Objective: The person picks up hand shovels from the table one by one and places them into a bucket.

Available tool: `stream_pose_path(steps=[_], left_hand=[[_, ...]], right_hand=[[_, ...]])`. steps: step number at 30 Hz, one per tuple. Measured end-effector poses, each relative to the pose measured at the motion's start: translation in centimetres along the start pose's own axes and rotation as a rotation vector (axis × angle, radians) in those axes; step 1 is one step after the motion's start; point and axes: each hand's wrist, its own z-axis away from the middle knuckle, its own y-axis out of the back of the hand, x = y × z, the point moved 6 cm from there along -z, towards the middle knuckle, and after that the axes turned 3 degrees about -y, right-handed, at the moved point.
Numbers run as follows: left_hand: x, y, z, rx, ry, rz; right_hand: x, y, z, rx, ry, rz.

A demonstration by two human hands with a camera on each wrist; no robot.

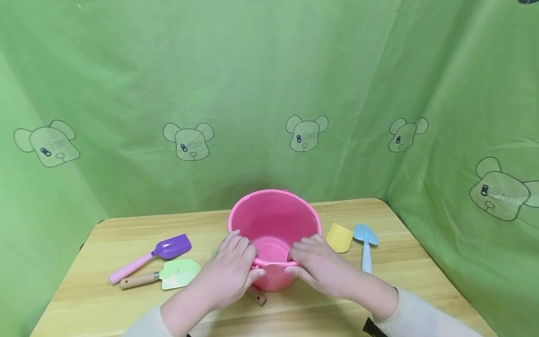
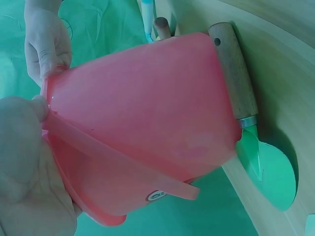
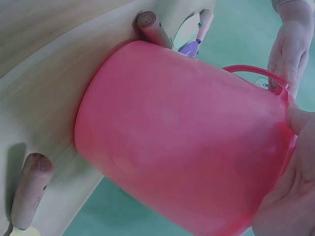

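A pink bucket (image 1: 275,210) stands on the wooden table, its open mouth up and its inside visible. My left hand (image 1: 231,269) grips the near rim on the left, fingers over the edge and thumb outside. On the right part of that rim, my right hand (image 1: 320,267) grips in the same way. Down along the outside hangs the bucket's pink handle (image 2: 123,152), seen in the left wrist view. Beside the base lies a trowel with a wooden handle (image 2: 234,69) and a green blade (image 2: 270,172); my left hand and the bucket mostly hide it in the head view.
Left on the table (image 1: 92,252) lie a purple scoop (image 1: 173,246) with a pink handle and a light green shovel (image 1: 180,274) with a wooden handle. To the right are a yellow blade (image 1: 339,238), partly hidden, and a light blue trowel (image 1: 366,241). Green curtain (image 1: 252,84) surrounds the table.
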Motion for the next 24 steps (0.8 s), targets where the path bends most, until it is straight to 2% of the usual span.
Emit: stream_pose_path(steps=[5,17,24], left_hand=[[-0.25,0.05,0.38,0.000,0.014,0.006],[-0.46,0.28,0.76,0.015,0.003,0.002],[-0.32,0.47,0.90,0.028,0.007,0.020]], right_hand=[[-0.33,-0.12,-0.22,0.015,0.010,0.013],[-0.65,-0.32,-0.53,0.029,0.011,0.042],[-0.64,-0.44,-0.53,0.017,0.007,0.046]])
